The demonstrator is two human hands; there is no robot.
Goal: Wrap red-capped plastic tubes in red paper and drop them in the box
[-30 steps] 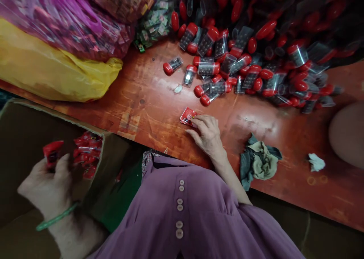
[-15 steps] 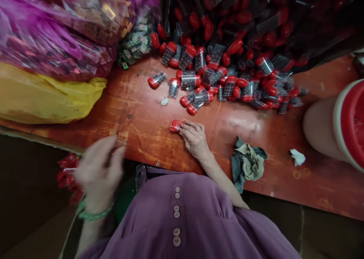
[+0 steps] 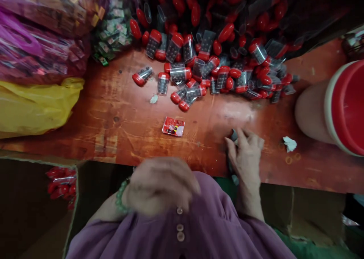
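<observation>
My right hand (image 3: 247, 153) is over the crumpled cloth (image 3: 234, 135) near the table's front edge, with thumb and fingers closed on it. Most of the cloth is hidden beneath the hand. Smeared by motion, my left hand (image 3: 163, 185) hangs in front of the purple shirt, a green bead bracelet on its wrist. Whether its fingers hold anything cannot be made out. A small flat red printed packet (image 3: 173, 126) lies on the table, apart from both hands. Beyond it are several clear tubes with red caps (image 3: 178, 73) and dark dots inside.
A heap of red-capped tubes (image 3: 196, 12) fills the back. Bags of small packets (image 3: 42, 58) and a yellow bag (image 3: 36, 107) stand left. At right are a red-lidded bucket (image 3: 315, 103), a white scrap (image 3: 289, 144) and rubber bands (image 3: 289, 160). A cardboard box (image 3: 31, 213) sits below left.
My right hand has left the red packet and moved right onto the cloth. My left hand has swung right, in front of the shirt. The view has shifted slightly.
</observation>
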